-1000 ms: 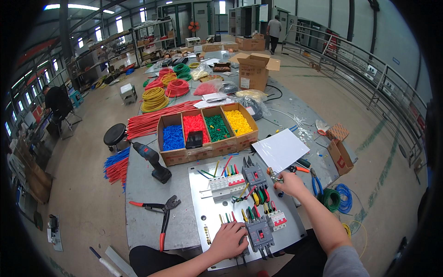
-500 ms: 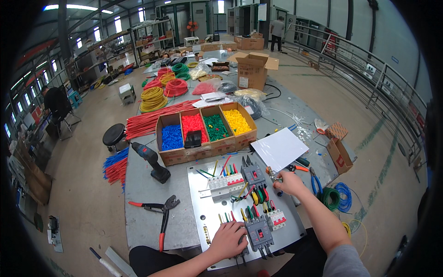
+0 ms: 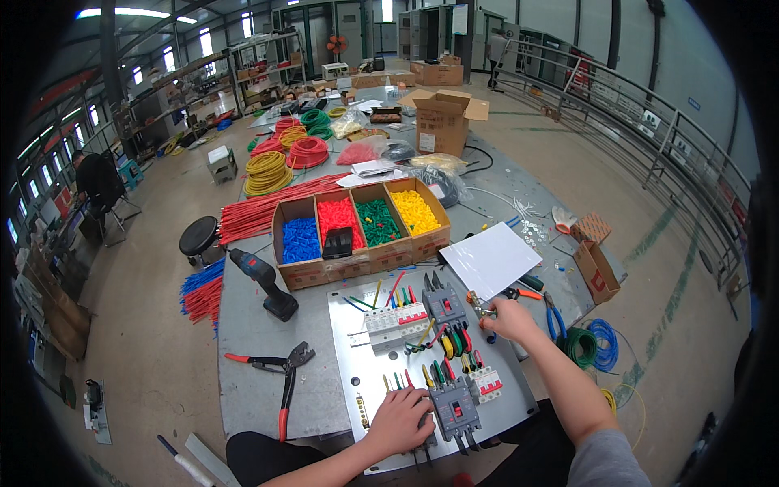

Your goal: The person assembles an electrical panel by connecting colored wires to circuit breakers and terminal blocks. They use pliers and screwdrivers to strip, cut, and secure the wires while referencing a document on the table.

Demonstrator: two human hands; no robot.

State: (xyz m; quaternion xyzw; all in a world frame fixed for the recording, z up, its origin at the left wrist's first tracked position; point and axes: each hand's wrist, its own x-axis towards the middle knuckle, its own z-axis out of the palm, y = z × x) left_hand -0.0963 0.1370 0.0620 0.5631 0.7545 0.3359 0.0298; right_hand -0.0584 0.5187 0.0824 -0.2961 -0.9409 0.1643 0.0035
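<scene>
A silver mounting plate (image 3: 369, 369) lies in front of me, partly over my lap. My left hand (image 3: 402, 420) rests with curled fingers at its near edge, over a dark part mostly hidden beneath it. Beside those fingers sits a grey circuit breaker (image 3: 456, 408). My right hand (image 3: 511, 321) reaches past the plate's right side, fingertips pinched at small brass and silver metal pieces (image 3: 479, 303), too small to name. A second grey breaker (image 3: 444, 303), a row of white breakers (image 3: 395, 324), a small white breaker (image 3: 487, 384) and coloured wires (image 3: 456, 342) are on the plate.
A divided cardboard box (image 3: 324, 272) holds blue, red, green and yellow caps. Left lie a cordless drill (image 3: 266, 284) and a red-handled crimping tool (image 3: 286, 369). White paper (image 3: 491, 260), blue-handled pliers (image 3: 555, 319) and wire coils (image 3: 581, 347) are right. Red wires (image 3: 276, 207) lie behind.
Both hands stay almost where they were. My view has shifted very slightly. A person far back has moved a little to the right, beside the railing.
</scene>
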